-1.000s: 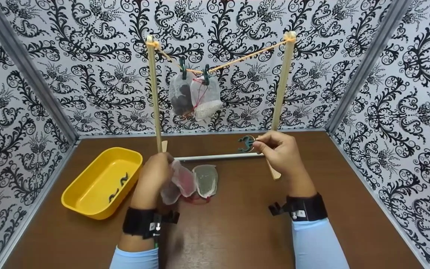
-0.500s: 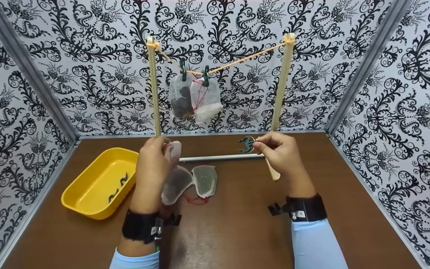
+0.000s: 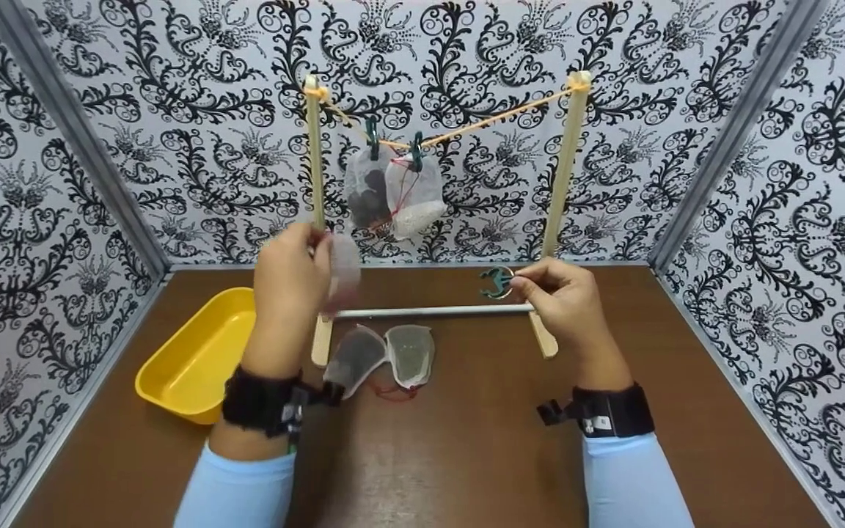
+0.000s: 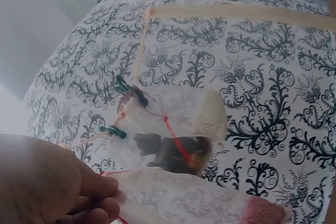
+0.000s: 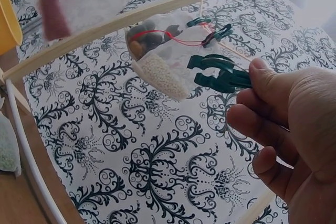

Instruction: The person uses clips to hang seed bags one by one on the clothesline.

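My left hand (image 3: 294, 282) pinches the top of a sheer mesh bag (image 4: 189, 195) with pink contents at its bottom, held up near the left wooden post. In my right hand (image 3: 562, 297) is a dark green clothespin (image 5: 220, 74), gripped by its handle end with its jaws pointing left. Two mesh bags hang clipped on an orange cord (image 3: 503, 117): one with dark stones (image 3: 367, 192), one with white grains (image 3: 419, 216). Each has a green clothespin, such as the right one (image 3: 416, 152). On the table lie a dark-filled bag (image 3: 355, 358) and a greenish one (image 3: 411, 356).
A yellow tub (image 3: 195, 359) stands at the left, partly behind my left arm. Two wooden posts, left (image 3: 316, 161) and right (image 3: 563, 169), carry the cord, and a white rod (image 3: 437, 311) joins their bases. Patterned walls enclose the brown table (image 3: 481, 440).
My left hand has lifted the pink-filled bag up from beside the other bags on the table. The right hand still holds the clothespin in nearly the same place. The head view has shifted slightly.
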{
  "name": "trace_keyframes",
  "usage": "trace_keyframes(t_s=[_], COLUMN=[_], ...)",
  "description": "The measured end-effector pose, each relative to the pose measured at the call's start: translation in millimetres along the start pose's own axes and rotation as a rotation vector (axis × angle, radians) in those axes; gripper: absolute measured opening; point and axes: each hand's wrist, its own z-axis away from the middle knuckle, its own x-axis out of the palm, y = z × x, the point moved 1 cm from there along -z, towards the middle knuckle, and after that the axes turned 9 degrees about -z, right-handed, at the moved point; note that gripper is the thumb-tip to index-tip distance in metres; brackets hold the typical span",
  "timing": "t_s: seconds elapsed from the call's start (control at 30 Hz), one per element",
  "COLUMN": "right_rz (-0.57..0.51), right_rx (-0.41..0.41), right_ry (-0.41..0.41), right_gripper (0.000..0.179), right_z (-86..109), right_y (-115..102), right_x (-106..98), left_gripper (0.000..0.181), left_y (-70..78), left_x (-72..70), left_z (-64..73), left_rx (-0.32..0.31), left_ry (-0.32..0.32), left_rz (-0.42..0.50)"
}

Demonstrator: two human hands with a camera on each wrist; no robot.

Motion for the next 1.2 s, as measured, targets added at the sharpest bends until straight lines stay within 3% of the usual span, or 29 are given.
trace_keyframes(t_s=[0.17,0.3,0.47,0.67,0.8,1.0,1.2], right_rz=[-0.026,0.040,0.137,0.219,0.289,0.416,0.538], right_rx=[0.031,0.006,-0.017,-0.002,-0.019,0.004,0.048], right_ry=[-0.003,-0.044,-0.079,-0.049,-0.047,-0.064,-0.071], right_gripper=[0.006,0.007,0.009,0.013,0.016,0.021,0.023], right_z=[-16.2,-40.7,-81.1,-129.7,-155.8,-186.2,-201.7], right_y=[-19.1,-43.0,-74.0,-99.7,-107.0,-108.2,-102.7], right_x=[1.4,12.6,36.2,70.4,96.0,131.2,153.7], left_gripper=[0.018,0.019,0.019,0.020,0.019,0.018,0.016], left_y=[15.0,21.5,31.7,46.4,53.2,59.7,60.6], left_x=[-18.5,-26.1,-31.8,-25.7,-19.0,-12.0,-8.7], left_z=[-27.5,-45.3,-67.0,-94.7,-104.1,-107.0,-108.6], left_rx=[0.040,0.058,0.063,0.108,0.105,0.055,0.095], left_ry=[0.083,0.129,0.140,0.132,0.103,0.024,0.045], left_rz=[0.010,-0.002,0.004,0.022,0.025,0.078,0.089])
